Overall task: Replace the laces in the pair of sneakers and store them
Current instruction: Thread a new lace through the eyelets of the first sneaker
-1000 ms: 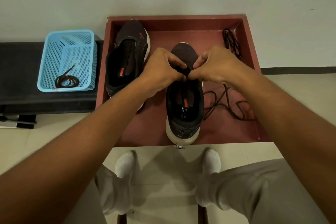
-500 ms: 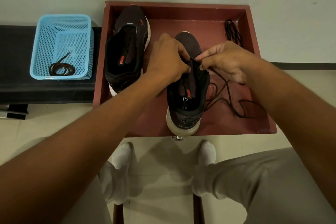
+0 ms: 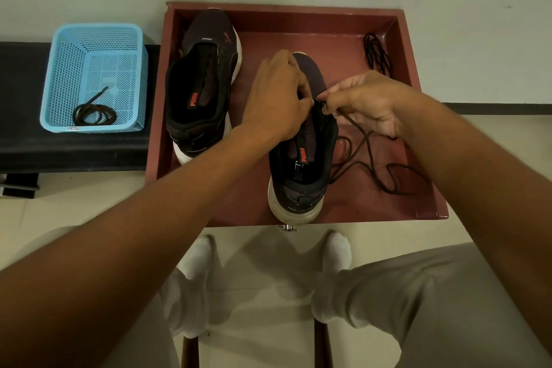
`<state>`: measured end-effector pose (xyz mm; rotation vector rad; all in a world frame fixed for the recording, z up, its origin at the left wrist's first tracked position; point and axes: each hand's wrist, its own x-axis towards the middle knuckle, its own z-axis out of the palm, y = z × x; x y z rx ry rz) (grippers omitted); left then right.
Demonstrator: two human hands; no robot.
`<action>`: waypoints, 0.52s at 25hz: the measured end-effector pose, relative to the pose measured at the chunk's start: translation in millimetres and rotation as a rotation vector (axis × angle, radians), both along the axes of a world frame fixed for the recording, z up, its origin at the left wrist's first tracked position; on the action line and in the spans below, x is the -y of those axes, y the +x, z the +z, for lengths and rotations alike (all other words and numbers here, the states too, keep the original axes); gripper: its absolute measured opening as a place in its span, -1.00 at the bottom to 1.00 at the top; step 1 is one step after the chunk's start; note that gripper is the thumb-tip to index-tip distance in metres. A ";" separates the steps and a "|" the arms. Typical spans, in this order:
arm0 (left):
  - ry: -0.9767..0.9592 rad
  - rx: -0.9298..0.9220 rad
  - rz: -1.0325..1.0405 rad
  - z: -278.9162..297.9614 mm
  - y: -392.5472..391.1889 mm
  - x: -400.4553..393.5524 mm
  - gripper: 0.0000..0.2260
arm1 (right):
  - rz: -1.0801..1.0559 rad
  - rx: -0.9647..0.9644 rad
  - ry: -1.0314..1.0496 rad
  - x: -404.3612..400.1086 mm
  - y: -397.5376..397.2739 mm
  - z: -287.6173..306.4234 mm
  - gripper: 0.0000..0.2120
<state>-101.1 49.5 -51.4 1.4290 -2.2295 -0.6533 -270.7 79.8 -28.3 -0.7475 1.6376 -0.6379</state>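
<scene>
— Where was the sneaker being worked on?

— The near sneaker [image 3: 301, 158] stood in the red tray [image 3: 403, 212], heel toward the person, toe toward the wall. A dark brown lace [image 3: 369, 155] ran from its eyelet area and trailed in loose loops over the tray floor on the right.

— And the hands?

— The left hand [image 3: 276, 98] was curled over the tongue and upper, gripping the shoe there to steady it. The right hand [image 3: 363, 104] pinched the lace between thumb and forefinger just beside the top of the tongue.

— So which step was that?

— It looked like lacing in progress on this shoe, whether pulling out or threading in I could not tell; the eyelets were hidden under the fingers.

— The rest of the pair?

— The other sneaker [image 3: 203, 89] lay at the tray's left, apparently without a lace. A bundled black lace [image 3: 377, 52] sat in the far right corner, and a coiled lace [image 3: 94, 113] lay in the blue basket [image 3: 56, 78] on the dark surface [image 3: 21, 140].

— Next move?

— Probably guiding the lace tip through a small eyelet, keeping the slack loops from tangling.
</scene>
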 end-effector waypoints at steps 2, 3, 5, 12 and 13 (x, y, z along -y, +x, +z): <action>0.006 -0.014 -0.002 0.9 1.2 1.4 -0.95 | -0.026 0.010 0.013 -0.3 2.7 1.9 -0.71; 0.018 -0.022 0.002 0.8 2.1 2.5 -0.94 | -0.035 0.007 0.019 -0.1 3.0 2.2 -0.70; 0.048 -0.052 0.013 2.0 4.3 3.9 -0.92 | -0.036 -0.027 0.029 0.2 3.2 2.4 -0.70; 0.207 -0.234 0.081 18.3 27.2 17.1 -0.89 | 0.063 -0.459 -0.056 -8.0 16.7 15.3 -0.82; 0.234 -0.279 0.100 17.6 30.4 17.7 -0.90 | 0.089 -0.532 -0.092 -9.3 18.5 18.2 -0.83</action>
